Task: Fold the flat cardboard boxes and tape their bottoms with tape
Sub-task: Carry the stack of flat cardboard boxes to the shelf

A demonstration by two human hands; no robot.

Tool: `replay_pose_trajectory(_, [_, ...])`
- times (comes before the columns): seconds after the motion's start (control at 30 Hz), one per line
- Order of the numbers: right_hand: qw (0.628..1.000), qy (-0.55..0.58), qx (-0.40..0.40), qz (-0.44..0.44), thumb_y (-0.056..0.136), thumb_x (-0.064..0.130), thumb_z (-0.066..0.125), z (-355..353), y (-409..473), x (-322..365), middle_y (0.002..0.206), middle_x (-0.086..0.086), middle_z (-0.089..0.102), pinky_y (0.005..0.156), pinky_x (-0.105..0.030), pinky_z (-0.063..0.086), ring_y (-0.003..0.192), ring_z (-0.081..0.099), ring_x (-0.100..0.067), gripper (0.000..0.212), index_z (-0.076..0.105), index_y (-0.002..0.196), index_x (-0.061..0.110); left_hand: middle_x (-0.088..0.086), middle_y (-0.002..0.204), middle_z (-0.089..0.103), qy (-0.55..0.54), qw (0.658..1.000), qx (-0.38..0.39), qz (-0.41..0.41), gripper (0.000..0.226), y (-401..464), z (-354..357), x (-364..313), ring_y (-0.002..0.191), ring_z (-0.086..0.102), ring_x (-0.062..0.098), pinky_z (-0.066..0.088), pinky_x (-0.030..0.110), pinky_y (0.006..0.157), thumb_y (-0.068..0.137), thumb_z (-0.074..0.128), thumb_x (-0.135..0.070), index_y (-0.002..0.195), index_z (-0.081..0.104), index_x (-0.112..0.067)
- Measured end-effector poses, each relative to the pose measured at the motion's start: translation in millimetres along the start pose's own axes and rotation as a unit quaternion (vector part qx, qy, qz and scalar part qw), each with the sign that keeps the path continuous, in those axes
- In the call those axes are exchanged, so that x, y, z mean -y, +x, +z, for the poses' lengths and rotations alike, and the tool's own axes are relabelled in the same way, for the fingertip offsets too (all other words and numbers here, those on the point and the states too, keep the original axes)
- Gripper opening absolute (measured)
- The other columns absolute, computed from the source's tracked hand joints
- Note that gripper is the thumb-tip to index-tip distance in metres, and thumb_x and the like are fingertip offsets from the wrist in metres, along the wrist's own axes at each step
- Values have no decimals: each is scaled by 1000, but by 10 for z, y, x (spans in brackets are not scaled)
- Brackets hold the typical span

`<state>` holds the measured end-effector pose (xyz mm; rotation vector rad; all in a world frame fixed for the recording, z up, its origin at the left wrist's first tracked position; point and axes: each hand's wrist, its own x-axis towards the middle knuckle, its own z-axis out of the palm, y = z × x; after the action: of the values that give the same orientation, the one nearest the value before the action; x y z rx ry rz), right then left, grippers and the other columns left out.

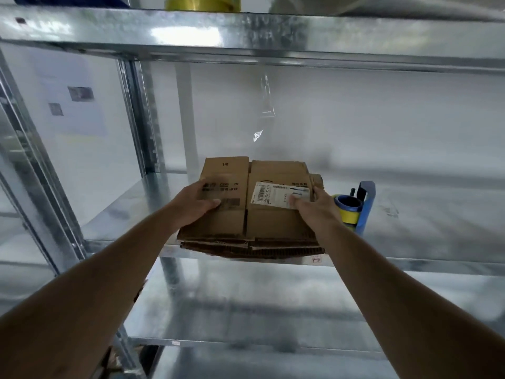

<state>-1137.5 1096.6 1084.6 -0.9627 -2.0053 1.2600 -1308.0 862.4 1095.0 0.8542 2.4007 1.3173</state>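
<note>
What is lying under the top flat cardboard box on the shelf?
More flattened cardboard lies under the top box; only its front edges show. How many pieces, I cannot tell: the box covers them.

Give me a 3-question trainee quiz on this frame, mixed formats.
1. True or false: the flat cardboard boxes lie stacked on the metal shelf.
2. Multiple choice: where is the blue tape dispenser relative to the stack? A) on top of it B) to its right on the same shelf C) on the shelf above
3. Short answer: which hand touches the white shipping label?

Key
1. True; the stack overhangs the shelf's front edge slightly.
2. B
3. The right hand; the left hand rests on the top box's left half.
</note>
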Motion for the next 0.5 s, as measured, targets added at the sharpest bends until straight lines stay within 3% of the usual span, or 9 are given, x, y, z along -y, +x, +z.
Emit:
replay_pose_trajectory(0.13, [1000,-25,6,10,87,50,76,124,228,-15,124,5,69,99,-43,56,110,65,-23,50,64,131,29,-4,124,59,35,999,-10,-10,55,164,-20,-28,110,59,22,50,40,97,101,65,-32,152,43,-33])
replay_pose_trajectory(0.3, [998,-51,22,16,91,51,72,204,390,-2,128,0,68,94,-38,56,111,65,-25,52,58,135,27,2,136,62,96,995,4,-20,61,369,-57,11,113,63,23,52,46,104,98,65,-48,153,45,-31])
replay_pose_trajectory(0.4, [997,-72,32,10,91,55,70,220,461,-5,128,1,68,94,-38,55,110,65,-25,53,58,136,28,1,135,59,110,994,10,-19,60,444,-40,-8,110,58,20,47,35,97,102,61,-44,154,42,-24])
replay_pose_trajectory(0.5, [995,-93,42,6,92,56,69,239,516,0,129,0,68,92,-37,54,110,64,-26,55,55,137,27,0,132,60,125,992,20,-21,57,506,-18,14,108,59,20,49,35,94,103,59,-43,153,42,-23])
